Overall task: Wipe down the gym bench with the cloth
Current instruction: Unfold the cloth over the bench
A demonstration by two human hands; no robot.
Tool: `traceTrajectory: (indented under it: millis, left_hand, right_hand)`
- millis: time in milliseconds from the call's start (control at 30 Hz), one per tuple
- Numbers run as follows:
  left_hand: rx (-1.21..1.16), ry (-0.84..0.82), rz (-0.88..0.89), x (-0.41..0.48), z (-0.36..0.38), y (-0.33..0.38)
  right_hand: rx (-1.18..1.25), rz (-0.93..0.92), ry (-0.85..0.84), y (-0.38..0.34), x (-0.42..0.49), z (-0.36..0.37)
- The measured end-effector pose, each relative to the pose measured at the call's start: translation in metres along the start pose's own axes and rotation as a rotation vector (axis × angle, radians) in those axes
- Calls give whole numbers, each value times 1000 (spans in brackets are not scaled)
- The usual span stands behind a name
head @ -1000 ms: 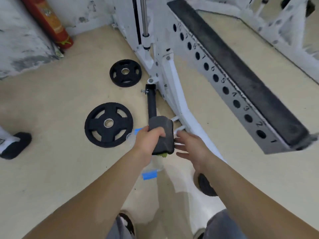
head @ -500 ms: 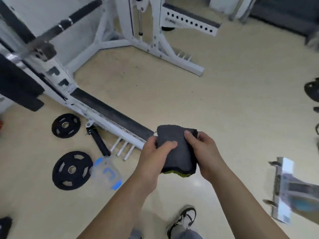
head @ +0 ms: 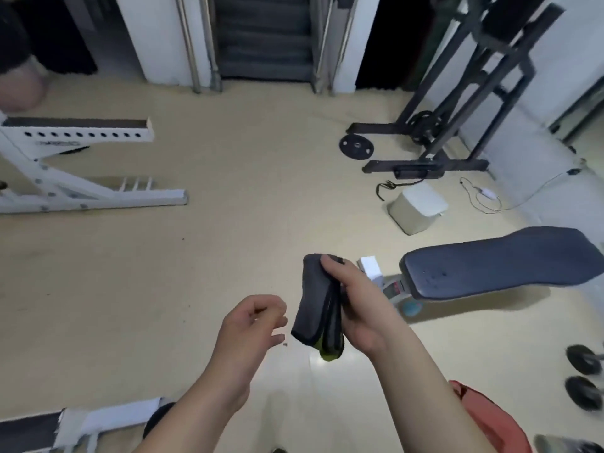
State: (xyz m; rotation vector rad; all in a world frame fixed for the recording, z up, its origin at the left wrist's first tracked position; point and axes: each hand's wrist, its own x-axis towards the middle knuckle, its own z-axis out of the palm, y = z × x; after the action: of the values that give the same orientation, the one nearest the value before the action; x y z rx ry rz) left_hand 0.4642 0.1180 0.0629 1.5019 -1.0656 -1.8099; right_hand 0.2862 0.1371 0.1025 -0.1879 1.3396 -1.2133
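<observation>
- Right hand [head: 356, 308] grasps a folded dark grey cloth with a yellow-green underside [head: 318, 308]; the fingers wrap over its top edge and the folded layers hang down in front of the palm. Grip clenched on the cloth.
- Left hand [head: 251, 325] is just beside the cloth's lower edge, apart from it, fingers loosely curled, holding nothing. Grip released.
- Cloth is held in the air over the pale beige floor [head: 228, 256], between the two hands.
- Dark blue-grey padded gym bench [head: 503, 263] lies to the right of the right hand, near it; the pad's rounded end points towards the hand. Cloth and bench are apart.
- Under the bench's near end, a white frame part with a small white block [head: 369, 268]; details blurred.
- Pale square box-like object [head: 416, 207] stands on the floor beyond the bench, a thin black cord beside it.
- Black metal rack [head: 457, 109] at far right, with a round black weight plate [head: 356, 146] flat on the floor beside its base.
- White steel frame with a numbered row of holes [head: 75, 135] at far left.
- Dark dumbbell ends [head: 585, 374] at the right edge, blurred.
- Reddish garment [head: 490, 420] shows under the right forearm.
</observation>
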Motion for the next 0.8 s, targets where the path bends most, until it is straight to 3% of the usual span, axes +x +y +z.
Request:
traceTrajectory:
  millis: [200, 433, 633, 800]
  left_hand:
    - [112, -205, 134, 56, 69, 52]
    - [157, -226, 134, 193, 111, 122]
    - [252, -446, 112, 305, 180, 205]
    - [347, -598, 64, 360, 270, 253]
  right_hand:
    - [90, -43, -65, -40, 59, -23]
    - [199, -33, 48, -118, 188, -20]
    - [147, -157, 191, -222, 256, -49]
    - [274, -209, 355, -280, 275, -99]
